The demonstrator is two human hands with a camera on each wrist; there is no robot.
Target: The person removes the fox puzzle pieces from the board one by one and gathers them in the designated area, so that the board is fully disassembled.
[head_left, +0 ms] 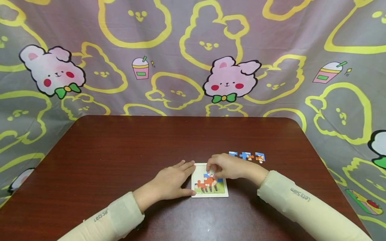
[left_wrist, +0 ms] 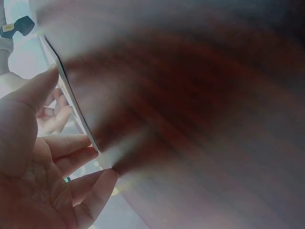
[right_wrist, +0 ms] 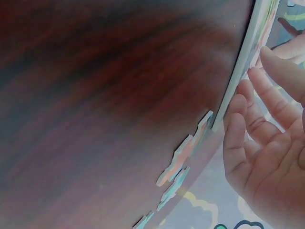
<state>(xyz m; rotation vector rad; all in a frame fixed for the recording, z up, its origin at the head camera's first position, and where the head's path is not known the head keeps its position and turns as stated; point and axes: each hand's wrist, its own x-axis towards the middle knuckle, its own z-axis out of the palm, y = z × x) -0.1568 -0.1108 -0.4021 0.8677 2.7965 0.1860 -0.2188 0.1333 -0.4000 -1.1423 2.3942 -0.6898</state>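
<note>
A small puzzle board [head_left: 210, 190] with an orange fox picture lies on the dark wooden table [head_left: 120, 157], near its front edge. My left hand [head_left: 175, 180] lies flat on the table, and its fingers [left_wrist: 71, 145] touch the board's left edge [left_wrist: 71, 102]. My right hand [head_left: 227, 167] is over the board's top part, with bent fingertips [right_wrist: 238, 102] resting on the board [right_wrist: 248, 52]. No piece shows between the fingers. Three loose puzzle pieces [head_left: 246, 156] lie in a row on the table just behind the right hand, and they also show edge-on as loose pieces [right_wrist: 183, 157].
A cloth printed with pink rabbits and yellow outlines [head_left: 229, 78] hangs behind the table and drapes down both sides. Bare table top stretches to the left and back of the board. Both wrist views are blurred.
</note>
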